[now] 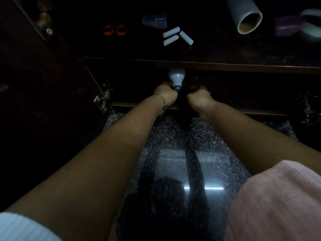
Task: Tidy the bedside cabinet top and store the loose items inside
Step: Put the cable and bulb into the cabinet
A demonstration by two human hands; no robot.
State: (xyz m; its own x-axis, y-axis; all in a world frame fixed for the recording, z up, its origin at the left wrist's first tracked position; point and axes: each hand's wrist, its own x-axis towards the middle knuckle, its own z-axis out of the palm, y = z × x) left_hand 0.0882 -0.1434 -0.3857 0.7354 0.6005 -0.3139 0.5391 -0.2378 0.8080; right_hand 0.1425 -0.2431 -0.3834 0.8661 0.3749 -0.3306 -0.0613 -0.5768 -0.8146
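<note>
Head view, very dim. Reaching with both arms into the open cabinet interior (243, 87), just under the front lip of the cabinet top (243, 51). Gripping a light bulb (176, 77) by its screw base with the left hand (165, 95), fingers curled round it, globe end pointing inward. Keeping the right hand (199, 96) close beside, fingers bent into the dark; impossible to tell whether holding anything. Left on top, well apart from the hands: orange-handled scissors (114, 29), a dark packet (154, 19), three white cylinders (177, 36), a grey tube (245, 16).

Probably midway through stowing the bulb. To do it well: hold by the base, not the globe; clear the lip before going deeper; lay it sideways against a wall to stop rolling; release only once resting
</note>
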